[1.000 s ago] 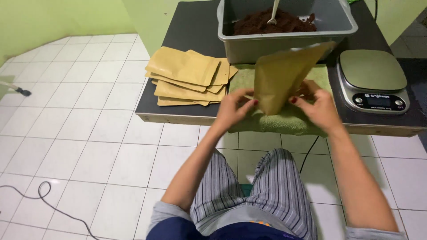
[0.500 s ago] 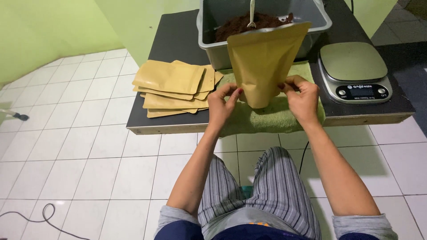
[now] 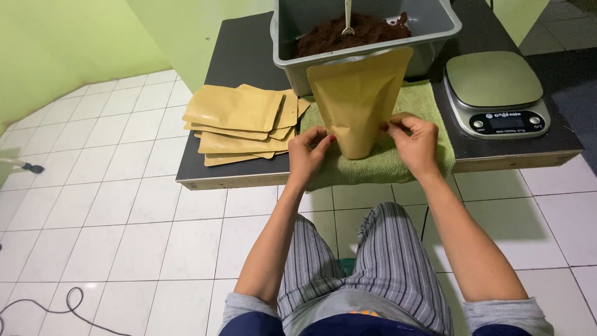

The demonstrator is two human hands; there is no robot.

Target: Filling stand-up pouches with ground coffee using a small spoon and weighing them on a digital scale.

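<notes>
Moved: pouch (image 3: 360,99) now upright on green towel (image 3: 407,158).
Fingers: our left hand (image 3: 309,149) and right hand (image 3: 413,140) pinch its base.
Done: stood up.
Left: still unfilled, we judge; brown grounds in tub (image 3: 435,25) beyond fingers.

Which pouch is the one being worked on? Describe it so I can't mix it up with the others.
On the dark table, a green towel lies before the grey tub of brown grounds. The tan pouch stands upright there, pinched at its base by the left hand and right hand. Unlike the flat stack of pouches to its left, it stands up.
</notes>
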